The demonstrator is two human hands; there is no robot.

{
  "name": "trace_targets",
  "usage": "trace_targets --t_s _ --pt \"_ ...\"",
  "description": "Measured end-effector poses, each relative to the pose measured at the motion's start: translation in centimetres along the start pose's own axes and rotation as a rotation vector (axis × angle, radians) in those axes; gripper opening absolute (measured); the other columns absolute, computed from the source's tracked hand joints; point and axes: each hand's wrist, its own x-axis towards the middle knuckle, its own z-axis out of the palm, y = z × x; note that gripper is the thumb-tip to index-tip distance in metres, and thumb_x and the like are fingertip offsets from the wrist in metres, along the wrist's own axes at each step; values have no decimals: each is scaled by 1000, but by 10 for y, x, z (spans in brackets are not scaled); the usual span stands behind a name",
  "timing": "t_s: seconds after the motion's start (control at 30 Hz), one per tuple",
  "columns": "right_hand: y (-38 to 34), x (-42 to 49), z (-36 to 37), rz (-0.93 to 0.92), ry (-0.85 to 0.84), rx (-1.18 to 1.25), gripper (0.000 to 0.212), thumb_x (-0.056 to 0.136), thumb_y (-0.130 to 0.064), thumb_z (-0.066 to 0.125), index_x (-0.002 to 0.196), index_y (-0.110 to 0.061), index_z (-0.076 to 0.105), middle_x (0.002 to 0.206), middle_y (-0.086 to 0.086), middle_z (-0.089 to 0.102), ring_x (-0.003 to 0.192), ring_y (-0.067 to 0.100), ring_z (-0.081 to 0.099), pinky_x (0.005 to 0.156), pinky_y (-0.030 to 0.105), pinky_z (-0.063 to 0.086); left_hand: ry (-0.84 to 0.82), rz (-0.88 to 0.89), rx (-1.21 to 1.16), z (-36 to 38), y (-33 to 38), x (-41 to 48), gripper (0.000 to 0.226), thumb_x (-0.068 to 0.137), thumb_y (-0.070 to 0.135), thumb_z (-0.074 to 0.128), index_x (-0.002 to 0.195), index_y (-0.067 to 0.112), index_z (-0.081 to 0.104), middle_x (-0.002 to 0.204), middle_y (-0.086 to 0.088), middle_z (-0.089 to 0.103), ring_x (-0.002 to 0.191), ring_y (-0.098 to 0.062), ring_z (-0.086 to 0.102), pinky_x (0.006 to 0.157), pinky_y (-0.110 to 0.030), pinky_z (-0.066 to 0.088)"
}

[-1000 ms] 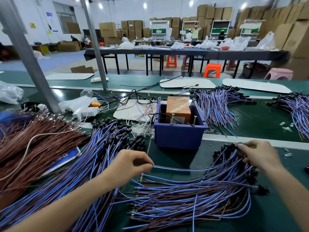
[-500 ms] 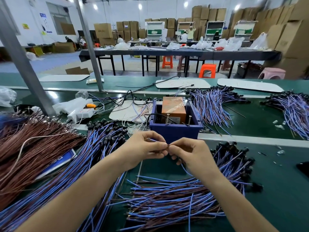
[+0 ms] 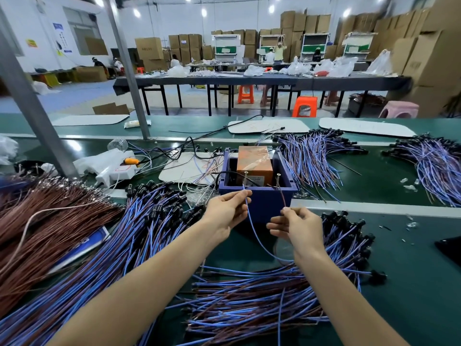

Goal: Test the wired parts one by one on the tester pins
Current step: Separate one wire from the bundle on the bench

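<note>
Above bench [image 3: 411,270], left hand [image 3: 225,212], right hand [image 3: 296,227] pinch wire [image 3: 256,236].

Green bench [image 3: 411,283] carries wire piles [image 3: 249,303] and blue box [image 3: 259,198].

Bright ceiling lamps [image 3: 204,12] light the hall evenly; shadows are soft, the edges bend and blur, the centre is sharp.

A white power strip [image 3: 117,172] lies at left beside a slanting grey post [image 3: 27,96], with a clear bottle [image 3: 117,144] just beyond it. Far off, a long dark table [image 3: 349,82] carries plastic bags [image 3: 341,67], with orange stools [image 3: 304,106] and a pink stool [image 3: 398,109] near it. Cardboard boxes [image 3: 444,58] are stacked far right.
</note>
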Motion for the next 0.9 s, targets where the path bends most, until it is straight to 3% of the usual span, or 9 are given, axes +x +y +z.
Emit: trace_targets --t_s 0.9 --pt "11 0 -9 -45 59 33 13 97 -6 51 87 -1 58 63 14 64 49 23 67 42 24 50 -12 -31 59 -7 -4 16 12 90 13 63 82 9 71 62 3 66 41 0 50 48 -12 49"
